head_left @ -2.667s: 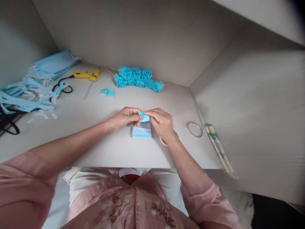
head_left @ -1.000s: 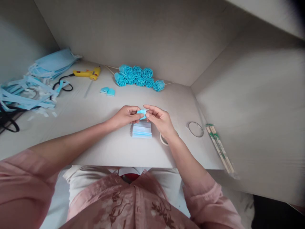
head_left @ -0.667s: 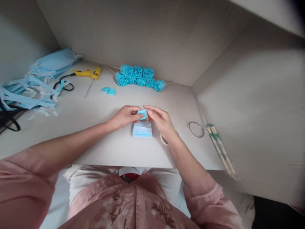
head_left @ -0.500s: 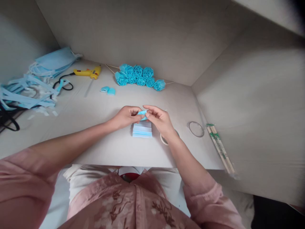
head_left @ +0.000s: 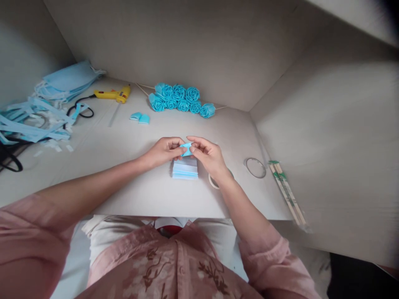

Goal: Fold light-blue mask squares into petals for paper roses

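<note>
My left hand (head_left: 163, 150) and my right hand (head_left: 208, 156) meet at the middle of the table, both pinching a small blue folded piece (head_left: 186, 148) between their fingertips. Directly under the hands lies a small stack of light blue cut pieces (head_left: 185, 169). A roll of tape (head_left: 213, 182) sits partly hidden beneath my right wrist.
Several blue rolled flowers (head_left: 179, 100) lie at the back by the wall. Two small blue folded pieces (head_left: 140, 118) and a yellow glue gun (head_left: 112, 95) lie back left. Blue masks and cut strips (head_left: 40, 112) pile at left. A clear ring (head_left: 255, 167) and wooden sticks (head_left: 286, 192) lie right.
My fingers have kept working the small blue piece, folding it tighter between both hands. The hands stay in the same spot above the stack.
</note>
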A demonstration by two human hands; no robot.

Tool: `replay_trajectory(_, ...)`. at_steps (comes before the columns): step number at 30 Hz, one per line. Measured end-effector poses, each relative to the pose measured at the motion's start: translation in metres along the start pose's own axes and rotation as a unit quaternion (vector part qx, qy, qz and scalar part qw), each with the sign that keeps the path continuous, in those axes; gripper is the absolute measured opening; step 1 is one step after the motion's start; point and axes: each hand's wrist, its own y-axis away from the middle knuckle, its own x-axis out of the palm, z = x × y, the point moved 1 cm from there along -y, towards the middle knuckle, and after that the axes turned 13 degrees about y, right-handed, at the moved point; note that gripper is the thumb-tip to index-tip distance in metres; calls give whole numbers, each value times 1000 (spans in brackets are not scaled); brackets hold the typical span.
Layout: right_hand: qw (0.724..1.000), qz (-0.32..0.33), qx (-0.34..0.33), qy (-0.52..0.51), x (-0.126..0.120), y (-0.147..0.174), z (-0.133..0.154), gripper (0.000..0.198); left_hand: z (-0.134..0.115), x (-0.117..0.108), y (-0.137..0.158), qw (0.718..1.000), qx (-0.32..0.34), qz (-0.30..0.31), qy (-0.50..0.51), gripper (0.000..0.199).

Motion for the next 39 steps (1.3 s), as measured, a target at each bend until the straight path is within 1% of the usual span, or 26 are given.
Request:
replay_trajectory(3, 1000, 4, -8, 15, 0, 0, 0, 35, 1, 0, -1, 1000, 5, -5, 4, 27)
replay_trajectory(5, 1000, -12, -18, 22, -5, -3, 1, 34, 2, 0, -1, 1000, 8, -13, 5, 28)
replay_trajectory(7, 998, -61, -25, 24, -18, -8, 4, 34, 2, -1, -1, 1000, 13, -26, 6, 29)
replay_trajectory(10, 987, -158, -22, 29, -47, -13, 12, 35, 3, -5, -3, 999, 20, -47, 9, 30)
replay_trajectory(12, 979, -193, -22, 59, -65, -12, 20, 33, 4, -7, -4, 998, 25, -56, 11, 30)
replay_trajectory(15, 974, -195, -18, 116, -82, -4, 25, 30, 4, -9, -5, 997, 32, -68, 15, 30)
replay_trajectory(17, 972, -182, 4, 151, -88, 4, 19, 29, 3, -9, -5, 996, 34, -79, 17, 30)
replay_trajectory(19, 965, -171, 51, 192, -90, 12, 6, 26, 2, -10, -5, 995, 37, -89, 15, 29)
replay_trajectory(21, 952, -159, 102, 241, -90, 18, -11, 24, 2, -12, -5, 994, 43, -96, 11, 28)
replay_trajectory(24, 938, -148, 140, 280, -85, 21, -31, 23, 4, -16, -7, 993, 54, -105, 11, 26)
replay_trajectory(27, 929, -153, 155, 300, -80, 17, -39, 23, 6, -19, -10, 992, 64, -111, 10, 27)
replay_trajectory(31, 918, -161, 160, 326, -76, 2, -36, 22, 6, -20, -11, 991, 76, -109, 7, 28)
replay_trajectory(35, 910, -153, 180, 341, -74, -12, -38, 19, 8, -19, -13, 992, 71, -100, 12, 30)
replay_trajectory(39, 906, -150, 191, 347, -71, -18, -45, 18, 10, -17, -13, 994, 65, -89, 14, 32)
